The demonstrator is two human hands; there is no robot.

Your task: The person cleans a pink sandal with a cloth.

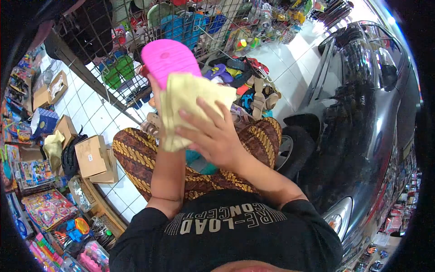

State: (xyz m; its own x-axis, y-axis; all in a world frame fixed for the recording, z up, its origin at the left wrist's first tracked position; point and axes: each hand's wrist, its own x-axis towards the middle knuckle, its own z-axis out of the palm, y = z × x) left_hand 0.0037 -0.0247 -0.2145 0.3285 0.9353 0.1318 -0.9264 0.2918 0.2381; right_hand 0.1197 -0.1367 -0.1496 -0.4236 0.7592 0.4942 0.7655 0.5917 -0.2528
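Note:
In front of my chest a bright pink sandal is held up, its ridged, rounded end pointing away from me. My left hand grips its left side; most of that hand is hidden by a pale yellow cloth. The cloth lies folded over the nearer part of the sandal and covers it. My right hand presses on the cloth from the right, fingers slightly spread across it. Beyond my knees lies a pile of mixed sandals on the tiled floor.
A wire rack hung with footwear stands ahead. On the right, a shiny black vehicle is close to my knee. Opened cardboard boxes sit at left, near packaged toys. My legs are folded in patterned trousers.

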